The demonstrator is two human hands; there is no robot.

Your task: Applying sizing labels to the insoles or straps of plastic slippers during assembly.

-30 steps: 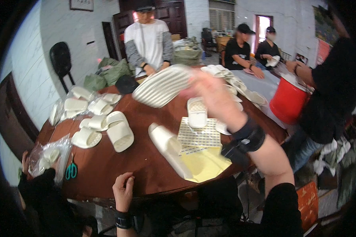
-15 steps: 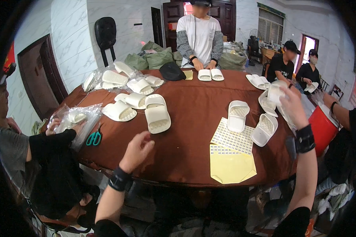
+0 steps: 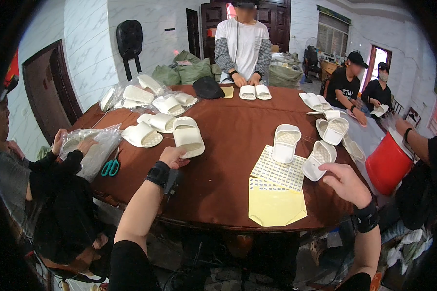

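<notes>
Cream slipper (image 3: 188,137) left of centre, the left hand (image 3: 172,158) curled at its edge, grip unclear from here; right of centre, the right hand (image 3: 349,184), fingers parted, touches a second slipper (image 3: 320,157). Upper left, bagged slippers (image 3: 139,95); these two lie unbagged, the label sheet (image 3: 277,206) partly bare.

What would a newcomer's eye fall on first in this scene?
The red bucket at right probably comes first. Next, the yellow paper near the front edge of the brown table. Then the left hand at a cream slipper left of centre, and the right hand at another slipper by the label sheet.
</notes>
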